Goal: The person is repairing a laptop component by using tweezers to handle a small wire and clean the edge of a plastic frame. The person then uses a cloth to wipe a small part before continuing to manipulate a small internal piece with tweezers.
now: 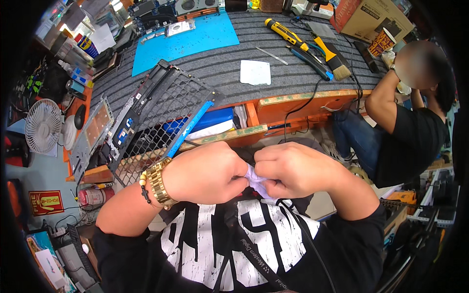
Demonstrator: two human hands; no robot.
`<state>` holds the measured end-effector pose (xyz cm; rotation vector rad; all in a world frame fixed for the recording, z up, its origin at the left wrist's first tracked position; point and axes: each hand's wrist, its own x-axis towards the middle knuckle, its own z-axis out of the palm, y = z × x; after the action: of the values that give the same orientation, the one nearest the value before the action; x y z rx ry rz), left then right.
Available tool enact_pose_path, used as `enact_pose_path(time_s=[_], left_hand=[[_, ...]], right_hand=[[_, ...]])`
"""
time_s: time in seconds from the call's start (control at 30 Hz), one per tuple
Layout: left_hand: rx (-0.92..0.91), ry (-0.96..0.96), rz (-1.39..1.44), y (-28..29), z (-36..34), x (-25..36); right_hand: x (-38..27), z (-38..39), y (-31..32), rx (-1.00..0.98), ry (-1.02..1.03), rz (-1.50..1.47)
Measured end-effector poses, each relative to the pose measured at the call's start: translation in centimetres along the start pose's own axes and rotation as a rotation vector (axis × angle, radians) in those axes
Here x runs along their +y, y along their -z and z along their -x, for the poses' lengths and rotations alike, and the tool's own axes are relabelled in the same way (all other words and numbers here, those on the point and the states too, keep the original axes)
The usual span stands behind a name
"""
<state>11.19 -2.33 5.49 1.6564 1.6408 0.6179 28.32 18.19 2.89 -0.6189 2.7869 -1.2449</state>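
Observation:
A small crumpled piece of pale lilac cloth (259, 184) is pinched between my two hands, close in front of my chest. My left hand (210, 173), with a gold watch and a beaded bracelet at the wrist, grips its left side with curled fingers. On the other side my right hand (293, 168) is closed on the same cloth, thumb against fingers. Much of the cloth is hidden by the knuckles. Beyond my left forearm a stripped laptop chassis (146, 110) with a lattice-like frame leans at the table's front edge.
A blue mat (205, 46) with electronic parts lies at the far left of the grey striped tabletop (224, 90). A white square pad (255, 72), a yellow utility knife (286, 33), pliers (310, 62) and a brush (334, 61) lie rightward. Another person (410, 112) sits at right; a white fan (43, 124) stands left.

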Motion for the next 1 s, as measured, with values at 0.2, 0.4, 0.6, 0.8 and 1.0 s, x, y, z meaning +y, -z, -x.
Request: enact_pose_path(time_s=[0.2,0.4,0.6,0.8,1.0], left_hand=[[-0.168,0.02,0.307,1.5,0.3,-1.1],[0.165,-0.114,0.006,2.4,1.9,-2.0],[0.512,-0.117,-0.231,1.1,0.6,-1.2],[0.654,-0.163,-0.393,-0.2,-1.1,-1.2],[0.77,-0.231,-0.336,-1.8,-1.4,-1.7]], right_hand=[[-1.0,0.1,0.4,0.045,0.124,0.139],[3.3,2.9,3.7,0.236,-0.164,0.034],[3.6,1.2,-2.3,0.709,-0.221,-0.933],[3.6,-2.0,-4.9,0.848,-0.028,-1.047],[3.3,-1.6,-4.3,0.747,-0.097,-0.96]])
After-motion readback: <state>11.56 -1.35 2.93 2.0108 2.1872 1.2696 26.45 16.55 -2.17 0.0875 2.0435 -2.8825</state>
